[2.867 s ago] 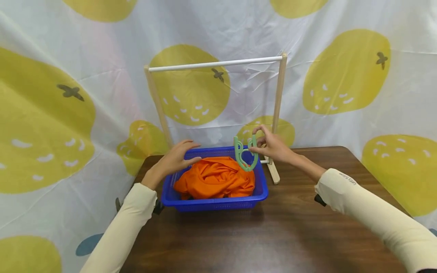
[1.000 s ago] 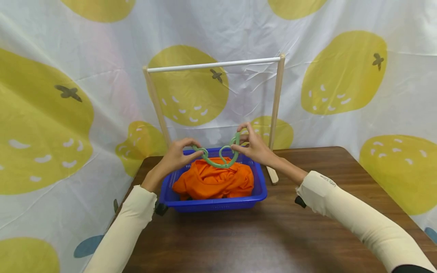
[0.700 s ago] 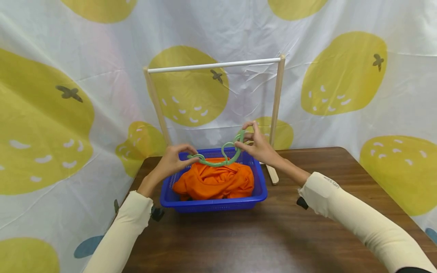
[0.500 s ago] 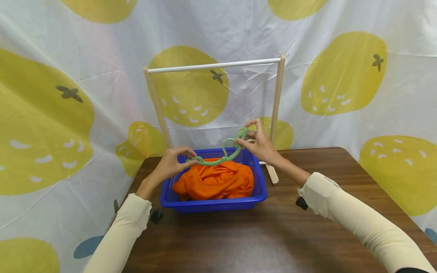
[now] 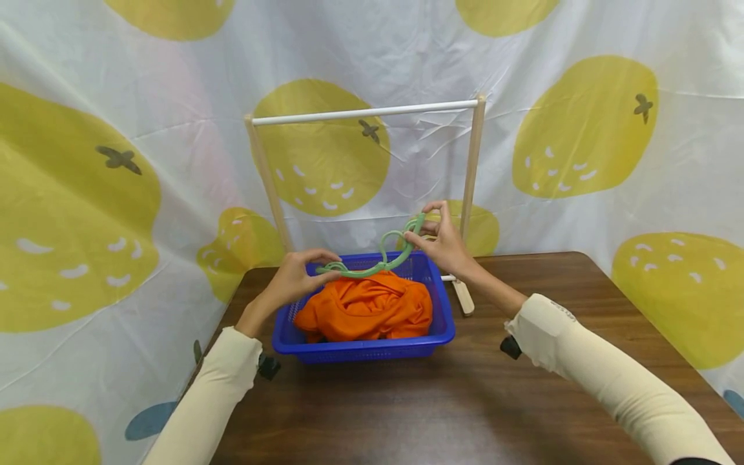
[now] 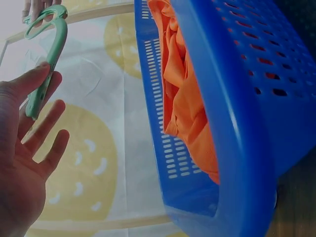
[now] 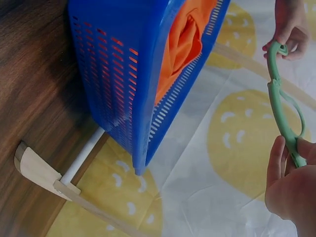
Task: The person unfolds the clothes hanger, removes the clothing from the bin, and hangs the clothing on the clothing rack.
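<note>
A green plastic folding hanger (image 5: 383,265) is held in the air above the back of the blue basket, its two arms spread into a shallow curve and its hook loop standing up near the middle. My left hand (image 5: 295,274) pinches the left arm's end; in the left wrist view, thumb and forefinger of that hand (image 6: 22,158) hold it while the other fingers extend. Higher up, my right hand (image 5: 446,244) pinches the right arm. Seen from the right wrist, the hanger (image 7: 278,106) stretches between both hands. Crumpled orange cloth (image 5: 372,310) lies in the basket below.
The blue perforated basket (image 5: 372,347) stands on a dark wooden table (image 5: 418,407). Behind it rises a small wooden rack with a white bar (image 5: 366,115); the rack's right foot (image 5: 463,297) shows beside the basket. A fruit-print curtain (image 5: 442,51) hangs at the back.
The right hand alone held the hanger folded in a U; the left hand has since taken the other arm. The arms have swung apart, and the right hand has risen slightly rightward.
</note>
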A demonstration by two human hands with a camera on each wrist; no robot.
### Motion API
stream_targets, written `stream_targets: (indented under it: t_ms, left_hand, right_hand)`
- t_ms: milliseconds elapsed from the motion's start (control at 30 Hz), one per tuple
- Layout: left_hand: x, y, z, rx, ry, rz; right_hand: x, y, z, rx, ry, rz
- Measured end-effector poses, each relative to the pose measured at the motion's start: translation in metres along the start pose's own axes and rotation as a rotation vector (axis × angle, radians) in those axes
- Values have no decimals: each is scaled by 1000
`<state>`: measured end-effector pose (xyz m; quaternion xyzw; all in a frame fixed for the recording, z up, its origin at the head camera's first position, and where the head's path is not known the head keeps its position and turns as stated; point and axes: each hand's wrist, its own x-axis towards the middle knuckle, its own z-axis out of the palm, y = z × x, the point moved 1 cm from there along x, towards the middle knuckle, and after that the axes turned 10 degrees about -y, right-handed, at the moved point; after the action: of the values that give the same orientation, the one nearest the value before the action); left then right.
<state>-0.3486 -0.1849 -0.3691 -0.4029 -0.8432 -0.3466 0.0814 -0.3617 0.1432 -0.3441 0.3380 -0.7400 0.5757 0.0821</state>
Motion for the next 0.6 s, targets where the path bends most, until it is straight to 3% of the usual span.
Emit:
stream_targets:
  t_ms: [600]
  left_hand:
    - [9,11,1,-104,-10,-22]
  right_hand:
    - [2,0,-2,104,31,35]
